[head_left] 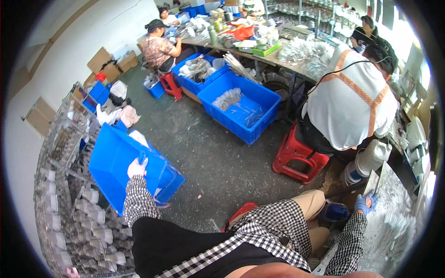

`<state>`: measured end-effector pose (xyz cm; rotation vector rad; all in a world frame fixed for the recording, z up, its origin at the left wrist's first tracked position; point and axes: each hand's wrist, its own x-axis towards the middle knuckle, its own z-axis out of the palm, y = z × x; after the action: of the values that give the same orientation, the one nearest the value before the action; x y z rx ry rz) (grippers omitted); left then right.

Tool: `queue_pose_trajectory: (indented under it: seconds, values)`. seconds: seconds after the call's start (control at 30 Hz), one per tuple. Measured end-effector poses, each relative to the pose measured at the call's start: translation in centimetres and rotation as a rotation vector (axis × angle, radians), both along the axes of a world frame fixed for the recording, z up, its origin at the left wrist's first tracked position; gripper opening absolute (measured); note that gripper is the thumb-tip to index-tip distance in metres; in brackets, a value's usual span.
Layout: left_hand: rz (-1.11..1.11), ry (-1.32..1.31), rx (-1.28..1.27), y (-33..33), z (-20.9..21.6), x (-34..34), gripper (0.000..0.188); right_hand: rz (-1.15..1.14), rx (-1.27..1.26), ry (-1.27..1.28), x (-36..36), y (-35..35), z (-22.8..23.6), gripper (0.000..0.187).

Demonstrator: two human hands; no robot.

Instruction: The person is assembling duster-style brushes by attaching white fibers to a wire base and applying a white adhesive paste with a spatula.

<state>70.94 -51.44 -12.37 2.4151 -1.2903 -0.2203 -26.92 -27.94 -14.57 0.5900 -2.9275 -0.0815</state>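
My left hand [137, 167] is closed around the rim of a large blue plastic bin [111, 155], which stands tilted on its side to my left. Its inside, as far as it shows, holds nothing. On my right, my right hand [366, 204], in a blue fingerless glove, rests on the edge of a grey, dusty worktable [387, 185] with its fingers stretched out. Farther along that table lies a pile of thin clear rods [396, 229]. A red stool [243, 212] shows partly beside my legs.
Ahead stands a blue bin [250, 132] with clear rods in it, beside another filled blue bin [185, 83]. A co-worker in white [347, 102] sits on a red stool [296, 160]. Racks of small cups [92, 213] line the left. White buckets [366, 162] stand near the right table.
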Motion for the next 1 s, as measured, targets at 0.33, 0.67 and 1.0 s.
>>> queue_pose_trajectory:
  seconds: [0.33,0.67,1.0]
  values:
    - [-0.058,-0.299,0.348,-1.3,2.0,0.6,0.085,0.003,-0.049,-0.01,2.0,-0.8,1.2,0.092]
    - [-0.05,-0.317,0.367,-2.2,1.1,0.8,0.088,0.008,-0.077,0.033,0.5,0.1,-0.2,0.089]
    - [-0.05,-0.314,0.378,-2.0,0.7,1.0,0.089,0.01,-0.072,0.029,0.8,-0.3,0.3,0.09]
